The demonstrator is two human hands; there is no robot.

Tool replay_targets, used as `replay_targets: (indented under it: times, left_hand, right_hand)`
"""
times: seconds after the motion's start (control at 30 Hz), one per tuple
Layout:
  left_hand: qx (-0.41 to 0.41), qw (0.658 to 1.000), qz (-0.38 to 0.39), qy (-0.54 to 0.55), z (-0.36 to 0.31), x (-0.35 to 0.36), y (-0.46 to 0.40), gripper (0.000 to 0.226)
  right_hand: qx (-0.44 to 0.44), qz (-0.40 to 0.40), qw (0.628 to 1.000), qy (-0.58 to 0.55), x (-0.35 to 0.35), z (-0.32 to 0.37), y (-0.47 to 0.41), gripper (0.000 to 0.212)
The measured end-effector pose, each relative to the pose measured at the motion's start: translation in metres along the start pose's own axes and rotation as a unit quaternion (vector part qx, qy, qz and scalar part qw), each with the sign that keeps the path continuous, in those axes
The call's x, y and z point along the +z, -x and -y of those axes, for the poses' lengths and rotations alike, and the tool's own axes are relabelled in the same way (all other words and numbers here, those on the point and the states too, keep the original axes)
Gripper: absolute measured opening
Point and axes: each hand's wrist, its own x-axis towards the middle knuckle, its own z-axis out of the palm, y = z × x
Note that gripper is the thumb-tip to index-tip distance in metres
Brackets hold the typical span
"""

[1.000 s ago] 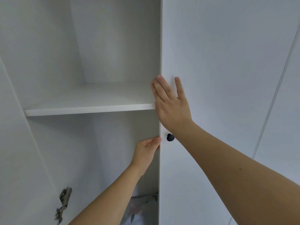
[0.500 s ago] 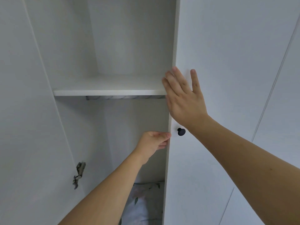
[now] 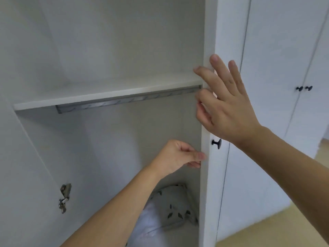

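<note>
A white wardrobe door (image 3: 210, 202) with a small black knob (image 3: 216, 143) stands part open, seen almost edge-on. My left hand (image 3: 176, 157) pinches the door's free edge between thumb and fingers just below the knob, reaching from inside the opening. My right hand (image 3: 229, 107) lies on the door above the knob. Its fingers are spread and straight across the front face and edge, and its thumb is at the edge.
Inside are a white shelf (image 3: 106, 93) with a metal rail (image 3: 124, 101) under it and leaf-patterned bedding (image 3: 170, 207) at the bottom. A metal hinge (image 3: 64, 196) sits on the left inner wall. More shut doors with black knobs (image 3: 303, 88) stand right, above yellowish floor (image 3: 284, 229).
The door has swung further open toward me and now shows its edge. Both hands stayed on it, and my right hand's fingers have spread over the edge. The view shifted left and down.
</note>
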Motion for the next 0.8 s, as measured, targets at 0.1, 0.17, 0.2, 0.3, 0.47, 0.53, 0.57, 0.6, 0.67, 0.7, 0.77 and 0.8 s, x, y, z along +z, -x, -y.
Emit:
replay_targets:
  times: [0.1, 0.17, 0.2, 0.3, 0.47, 0.53, 0.57, 0.6, 0.67, 0.7, 0.77, 0.8]
  left_hand:
    - [0.061, 0.997, 0.026, -0.026, 0.001, 0.049, -0.005, 0.014]
    - [0.104, 0.991, 0.025, -0.081, 0.002, 0.083, -0.013, 0.028]
    - [0.117, 0.985, 0.015, -0.129, 0.002, 0.098, -0.018, 0.049]
    - [0.151, 0.951, -0.02, -0.268, -0.005, 0.144, -0.031, 0.098]
    - [0.224, 0.914, -0.073, -0.33, -0.009, 0.217, -0.06, 0.117]
    - [0.203, 0.918, -0.071, -0.333, -0.009, 0.238, -0.074, 0.121]
    - [0.191, 0.92, -0.068, -0.336, -0.01, 0.247, -0.08, 0.124]
    - [0.183, 0.921, -0.063, -0.339, -0.011, 0.255, -0.085, 0.125]
    - [0.167, 0.923, -0.058, -0.342, -0.017, 0.269, -0.093, 0.127]
    - [0.161, 0.925, -0.059, -0.34, -0.019, 0.277, -0.097, 0.127]
    - [0.145, 0.929, -0.062, -0.334, -0.023, 0.291, -0.103, 0.128]
    - [0.14, 0.931, -0.065, -0.331, -0.024, 0.298, -0.108, 0.128]
  right_hand:
    - [0.031, 0.002, 1.0, 0.002, -0.038, -0.021, 0.028, 0.009]
    - [0.066, 0.01, 0.998, -0.001, -0.064, -0.037, 0.045, 0.014]
    - [0.089, 0.013, 0.996, -0.016, -0.075, -0.043, 0.05, 0.02]
    - [0.166, 0.022, 0.985, -0.037, -0.104, -0.059, 0.064, 0.04]
    - [0.213, 0.064, 0.974, 0.044, -0.132, -0.1, 0.092, 0.051]
    - [0.21, 0.084, 0.97, 0.084, -0.138, -0.116, 0.103, 0.054]
    - [0.21, 0.098, 0.967, 0.105, -0.14, -0.124, 0.107, 0.057]
    - [0.213, 0.114, 0.962, 0.125, -0.141, -0.131, 0.112, 0.06]
    - [0.222, 0.15, 0.951, 0.155, -0.143, -0.146, 0.121, 0.064]
    - [0.222, 0.17, 0.946, 0.165, -0.145, -0.154, 0.127, 0.066]
    - [0.211, 0.206, 0.938, 0.184, -0.146, -0.169, 0.137, 0.069]
    - [0.206, 0.218, 0.934, 0.193, -0.147, -0.176, 0.141, 0.069]
